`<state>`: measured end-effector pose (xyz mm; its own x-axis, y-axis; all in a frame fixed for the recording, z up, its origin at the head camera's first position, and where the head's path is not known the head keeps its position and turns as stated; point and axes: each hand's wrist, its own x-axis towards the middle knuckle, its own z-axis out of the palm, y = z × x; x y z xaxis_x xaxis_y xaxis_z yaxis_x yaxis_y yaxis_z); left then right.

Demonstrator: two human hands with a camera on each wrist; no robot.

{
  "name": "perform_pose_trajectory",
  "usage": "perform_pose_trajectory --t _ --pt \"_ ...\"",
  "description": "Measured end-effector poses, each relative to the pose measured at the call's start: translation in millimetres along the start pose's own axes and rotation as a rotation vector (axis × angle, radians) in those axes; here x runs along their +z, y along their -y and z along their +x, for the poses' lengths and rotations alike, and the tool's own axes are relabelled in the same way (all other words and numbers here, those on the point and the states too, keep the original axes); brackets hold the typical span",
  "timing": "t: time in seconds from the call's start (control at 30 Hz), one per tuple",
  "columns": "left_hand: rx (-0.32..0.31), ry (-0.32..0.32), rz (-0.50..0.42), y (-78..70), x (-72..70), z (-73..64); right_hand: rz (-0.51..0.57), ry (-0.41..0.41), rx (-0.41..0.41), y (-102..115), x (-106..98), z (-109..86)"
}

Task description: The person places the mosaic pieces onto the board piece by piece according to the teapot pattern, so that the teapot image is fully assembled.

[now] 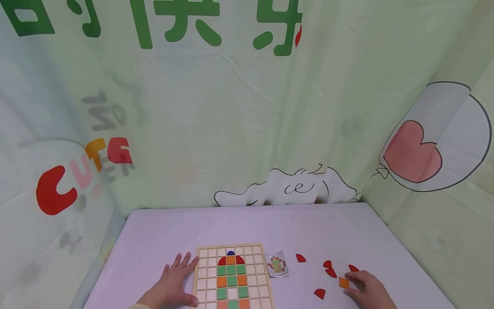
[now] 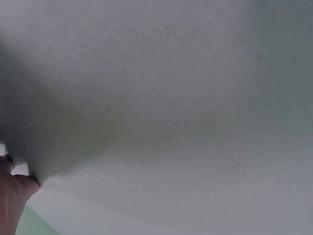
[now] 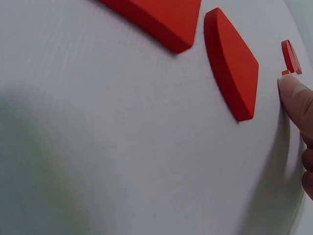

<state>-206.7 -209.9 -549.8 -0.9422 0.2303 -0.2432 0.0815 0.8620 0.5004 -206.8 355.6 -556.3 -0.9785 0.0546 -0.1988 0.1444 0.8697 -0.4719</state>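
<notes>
In the head view, a wooden grid board (image 1: 256, 270) holds green, orange and red pieces and a blue half-round piece, arranged in a figure down its middle. My left hand (image 1: 173, 281) rests at the board's left edge, fingers spread; the left wrist view catches only part of that hand (image 2: 14, 196). To the right, my right hand (image 1: 368, 287) pinches an orange square tile (image 1: 344, 282) between thumb and fingers, low over the table. In the right wrist view, the thumb (image 3: 296, 95) covers most of that tile, leaving a sliver of orange visible.
A small printed pattern card (image 1: 276, 264) lies against the board's right side. Several red quarter-round pieces (image 1: 320, 293) are scattered on the pale tablecloth (image 1: 173, 227), one close beyond the right fingertips. Printed curtains (image 1: 193, 128) enclose the table's back and sides.
</notes>
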Motion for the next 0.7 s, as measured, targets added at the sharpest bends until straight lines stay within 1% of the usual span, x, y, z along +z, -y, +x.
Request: perform_pose_trajectory --t 0.27,0.4,0.57,0.63,0.7 --pt "0.005 0.002 -0.005 0.1 -0.4 0.2 0.009 -0.002 0.003 -4 1 1.3" --pt "0.006 0.010 -0.023 5.4 2.9 3.1 0.014 -0.001 0.008 -6 1 1.7" --pt "0.034 -0.004 -0.037 16.6 12.8 9.2 0.012 0.003 0.011 -4 0 0.2" --pt "0.035 -0.012 -0.039 17.9 14.5 9.8 0.015 0.007 0.010 -3 -1 -1.3" --pt "0.021 -0.004 -0.040 16.9 13.7 9.4 0.018 0.008 0.013 0 -1 -3.1"
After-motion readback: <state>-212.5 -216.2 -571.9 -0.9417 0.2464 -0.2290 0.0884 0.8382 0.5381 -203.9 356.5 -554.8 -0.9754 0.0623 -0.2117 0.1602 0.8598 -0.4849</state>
